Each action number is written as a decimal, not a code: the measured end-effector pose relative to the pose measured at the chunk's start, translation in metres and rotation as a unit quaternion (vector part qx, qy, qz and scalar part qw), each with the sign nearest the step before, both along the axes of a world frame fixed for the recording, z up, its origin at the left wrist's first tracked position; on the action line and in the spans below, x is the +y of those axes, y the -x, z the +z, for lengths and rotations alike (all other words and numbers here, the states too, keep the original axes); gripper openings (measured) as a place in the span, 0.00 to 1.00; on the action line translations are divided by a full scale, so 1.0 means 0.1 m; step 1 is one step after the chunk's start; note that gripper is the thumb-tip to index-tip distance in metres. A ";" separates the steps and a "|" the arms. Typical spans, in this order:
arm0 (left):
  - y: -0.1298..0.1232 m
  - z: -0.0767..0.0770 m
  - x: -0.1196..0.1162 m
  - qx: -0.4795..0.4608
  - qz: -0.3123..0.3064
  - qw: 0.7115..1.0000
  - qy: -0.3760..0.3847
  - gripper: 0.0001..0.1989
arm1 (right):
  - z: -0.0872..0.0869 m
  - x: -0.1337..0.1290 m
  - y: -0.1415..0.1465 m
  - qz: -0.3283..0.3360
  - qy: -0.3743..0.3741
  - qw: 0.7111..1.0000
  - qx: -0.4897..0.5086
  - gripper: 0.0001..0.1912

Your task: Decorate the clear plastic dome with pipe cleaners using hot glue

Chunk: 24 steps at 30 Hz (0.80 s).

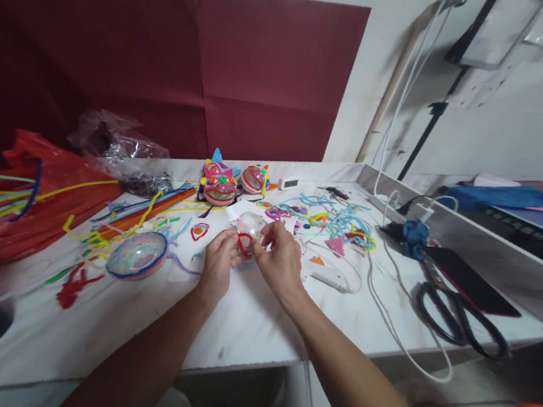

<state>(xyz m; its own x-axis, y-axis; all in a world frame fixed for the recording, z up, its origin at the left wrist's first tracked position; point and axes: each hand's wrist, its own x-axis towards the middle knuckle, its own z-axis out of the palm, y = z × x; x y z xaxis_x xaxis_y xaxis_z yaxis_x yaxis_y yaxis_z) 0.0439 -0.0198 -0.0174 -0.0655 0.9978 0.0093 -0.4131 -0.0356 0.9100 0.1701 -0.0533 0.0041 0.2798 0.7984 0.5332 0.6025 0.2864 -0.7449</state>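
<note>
Both of my hands meet over the middle of the white table [255,322]. Between the fingers is a red pipe cleaner [244,243] bent into a small loop. My left hand [220,257] pinches its left side, while my right hand [279,255] closes on it from the right. Just beyond the fingertips shows a clear plastic piece [251,221]; whether it is held cannot be told. Left of my hands lies a clear bowl-shaped shell [137,255] with a blue rim. A red-edged eye-shaped piece [199,231] rests near my left hand.
Two decorated pipe-cleaner faces [219,189] stand at the back. Loose coloured pipe cleaners [345,217] spread to the right, near a white glue gun [327,275] and its cable. Large black-handled scissors [460,317] lie far right beside a phone [473,280]. Red plastic bag [42,212] at left.
</note>
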 end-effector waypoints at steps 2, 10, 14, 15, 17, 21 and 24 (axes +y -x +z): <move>-0.01 0.01 0.00 0.003 0.004 1.000 -0.007 0.14 | 0.02 -0.01 0.03 -0.005 0.004 1.000 0.015 0.10; 0.01 0.02 -0.02 0.020 0.009 0.999 -0.046 0.18 | 0.12 -0.01 0.05 -0.003 0.038 0.999 0.037 0.12; 0.04 0.04 -0.02 0.025 0.010 0.999 -0.039 0.17 | 0.17 0.00 0.05 -0.010 0.051 0.998 0.027 0.13; 0.05 0.05 -0.01 0.025 0.012 0.999 -0.036 0.17 | 0.17 0.01 0.05 -0.011 0.055 0.998 0.026 0.13; 0.05 0.06 -0.01 0.026 0.017 0.999 -0.033 0.17 | 0.18 0.02 0.06 -0.010 0.062 0.998 0.025 0.13; 0.06 0.06 0.03 0.031 0.035 0.998 -0.032 0.17 | 0.21 0.05 0.09 -0.009 0.073 0.997 0.026 0.14; 0.06 0.04 0.06 0.031 0.048 0.998 -0.033 0.19 | 0.25 0.06 0.12 -0.011 0.081 0.996 0.023 0.15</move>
